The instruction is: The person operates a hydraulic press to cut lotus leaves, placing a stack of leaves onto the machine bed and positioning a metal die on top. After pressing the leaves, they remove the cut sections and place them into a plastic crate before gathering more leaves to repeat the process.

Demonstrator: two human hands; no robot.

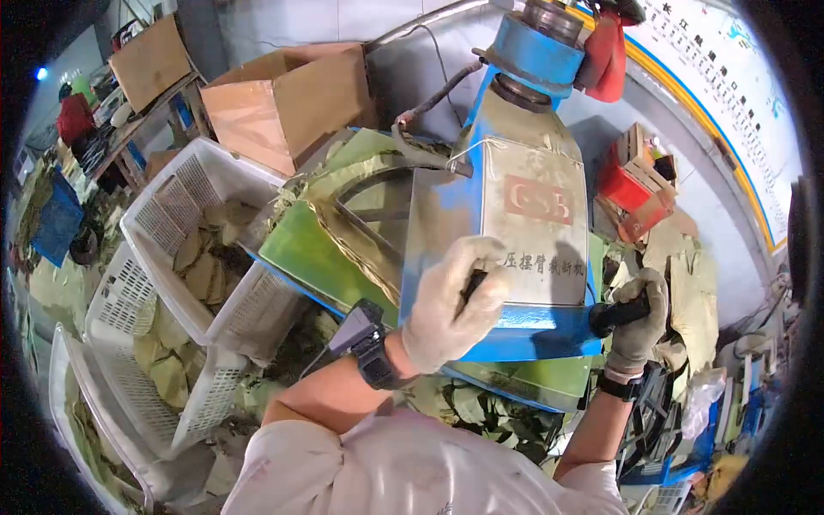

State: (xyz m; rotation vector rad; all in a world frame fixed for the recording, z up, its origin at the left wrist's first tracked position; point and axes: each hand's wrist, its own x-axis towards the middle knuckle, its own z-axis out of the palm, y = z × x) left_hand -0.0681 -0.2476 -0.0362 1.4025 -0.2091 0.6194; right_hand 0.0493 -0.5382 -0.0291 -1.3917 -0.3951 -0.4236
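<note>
The person stands over a big blue machine head [536,206], whose pale front panel carries a red patch lettered GSB, and both hands are on it, in whitish gloves. The left hand [459,300] curls round a dark knob [473,283] at the head's lower left, thumb and fingers closed on it, though part of the grip is hidden. The right hand [640,319] is wrapped round a black handle [607,318] sticking out at the lower right corner, so the head sits between the two hands, which are well apart. Underneath, a green board [296,249] shows on the left and again below the head, with crinkled pale sheet material [343,232] lying over its left part. Just beside the board, on the left, is a white plastic crate [163,245] with pale flat pieces [206,270] inside, and a second white crate [124,343] near it holds more. An open cardboard box [287,107] stands behind the board, near the wall. Over on the right there's a red box [625,184] beside a heap of pale sheets [693,292].
</note>
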